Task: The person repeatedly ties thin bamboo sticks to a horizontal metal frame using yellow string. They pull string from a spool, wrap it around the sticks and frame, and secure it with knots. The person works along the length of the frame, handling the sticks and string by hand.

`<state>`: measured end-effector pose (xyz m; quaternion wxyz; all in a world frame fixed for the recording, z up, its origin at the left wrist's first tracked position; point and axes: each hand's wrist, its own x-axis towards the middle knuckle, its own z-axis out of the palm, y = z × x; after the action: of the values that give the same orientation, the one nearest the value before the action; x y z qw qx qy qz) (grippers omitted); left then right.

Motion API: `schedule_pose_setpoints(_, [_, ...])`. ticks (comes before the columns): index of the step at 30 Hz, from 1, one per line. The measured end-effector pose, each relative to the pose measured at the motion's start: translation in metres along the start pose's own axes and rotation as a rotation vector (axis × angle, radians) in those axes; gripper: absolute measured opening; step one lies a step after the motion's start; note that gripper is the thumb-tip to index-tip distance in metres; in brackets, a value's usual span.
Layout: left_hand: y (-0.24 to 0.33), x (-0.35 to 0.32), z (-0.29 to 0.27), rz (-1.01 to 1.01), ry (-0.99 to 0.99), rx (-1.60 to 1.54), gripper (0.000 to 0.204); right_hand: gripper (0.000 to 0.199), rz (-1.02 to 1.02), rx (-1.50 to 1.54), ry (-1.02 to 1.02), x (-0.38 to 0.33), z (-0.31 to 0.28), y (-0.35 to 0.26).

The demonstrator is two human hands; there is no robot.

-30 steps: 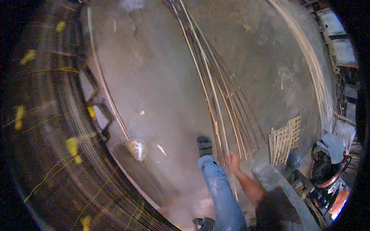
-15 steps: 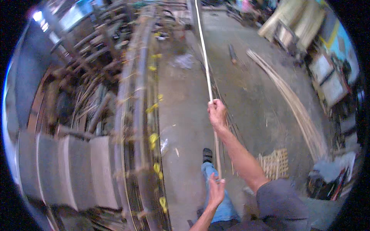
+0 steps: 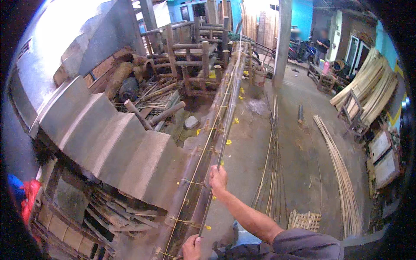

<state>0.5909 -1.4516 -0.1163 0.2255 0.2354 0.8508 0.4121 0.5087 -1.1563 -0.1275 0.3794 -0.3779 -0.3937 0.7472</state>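
Thin, pale bamboo strip (image 3: 222, 143), long and straight, pinched in right hand (image 3: 218, 179) fingers, running beyond them toward far posts. Lower end gripped by left hand (image 3: 192, 247), fingers curled, partly cut off by edge. Beside fingers, tied bamboo poles (image 3: 190, 190), smooth, rounded.

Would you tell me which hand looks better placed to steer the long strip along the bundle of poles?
Probably the right hand: it grips the strip farther forward beside the bundle, while the left hand holds its near end.

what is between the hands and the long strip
Nothing visible. The right hand and left hand both close on the strip, which lies along the bamboo bundle.
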Motion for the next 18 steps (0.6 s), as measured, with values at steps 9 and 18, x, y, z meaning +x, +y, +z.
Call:
schedule_pose_setpoints(9, [-0.018, -0.050, -0.079, 0.072, 0.187, 0.275, 0.036, 0.028, 0.402, -0.129, -0.383, -0.033, -0.032, 0.039])
schedule_pose_setpoints(18, [-0.077, -0.055, -0.150, -0.379, 0.001, 0.396, 0.045, 0.035, 0.385, -1.105, -0.053, -0.068, -0.352, 0.120])
